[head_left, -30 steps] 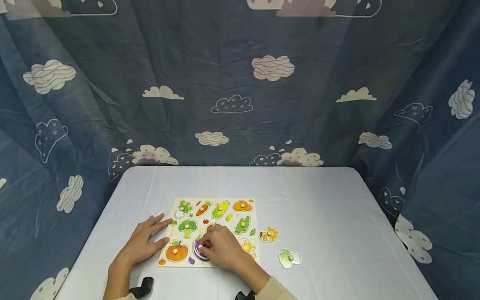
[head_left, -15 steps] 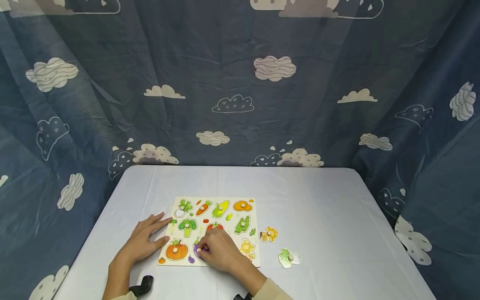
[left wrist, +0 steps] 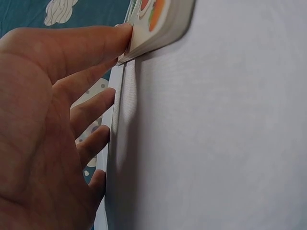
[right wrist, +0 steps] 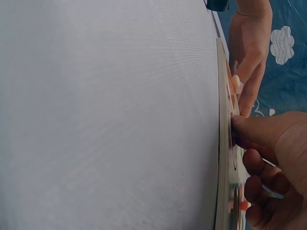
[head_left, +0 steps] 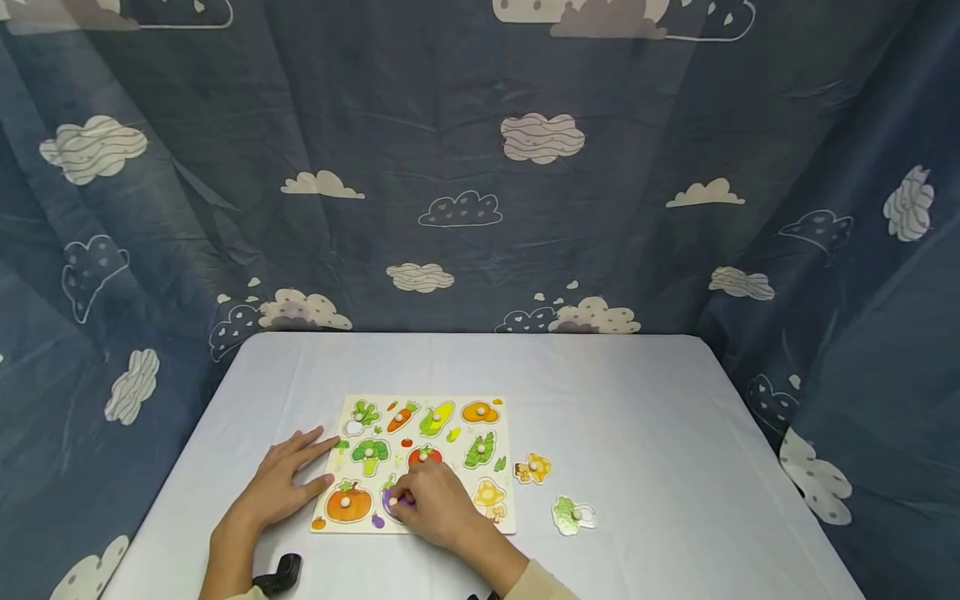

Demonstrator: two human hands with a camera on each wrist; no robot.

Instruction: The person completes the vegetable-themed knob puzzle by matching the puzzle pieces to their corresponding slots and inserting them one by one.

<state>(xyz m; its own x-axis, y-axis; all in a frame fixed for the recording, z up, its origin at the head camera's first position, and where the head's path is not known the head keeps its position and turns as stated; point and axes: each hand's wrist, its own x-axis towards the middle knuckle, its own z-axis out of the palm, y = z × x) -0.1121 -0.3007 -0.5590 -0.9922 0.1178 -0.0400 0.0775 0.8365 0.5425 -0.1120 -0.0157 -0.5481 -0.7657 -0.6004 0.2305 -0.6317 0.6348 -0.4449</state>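
Note:
A pale puzzle board [head_left: 450,483] with pictured vegetable pieces lies on the table. At its lower middle, the purple eggplant piece [head_left: 387,493] is partly covered by my right hand [head_left: 438,504], which pinches it with thumb and forefinger. In the right wrist view the thumb [right wrist: 254,129] meets the piece, and the other fingers are curled. My left hand [head_left: 277,483] is spread beside the board's left edge, with thumb and forefinger touching it. The left wrist view shows a fingertip [left wrist: 123,36] against the board's corner. The pumpkin piece [head_left: 348,504] sits left of the eggplant.
Two loose pieces lie right of the board: a yellow mushroom piece [head_left: 533,468] and a green-and-white leafy vegetable piece [head_left: 573,515]. White cloth covers the table [head_left: 637,417]. A dark curtain with clouds [head_left: 450,125] hangs behind it.
My right hand has shifted slightly left and down over the eggplant piece, uncovering the mushroom slot at the board's lower right. The left hand stays at the board's edge.

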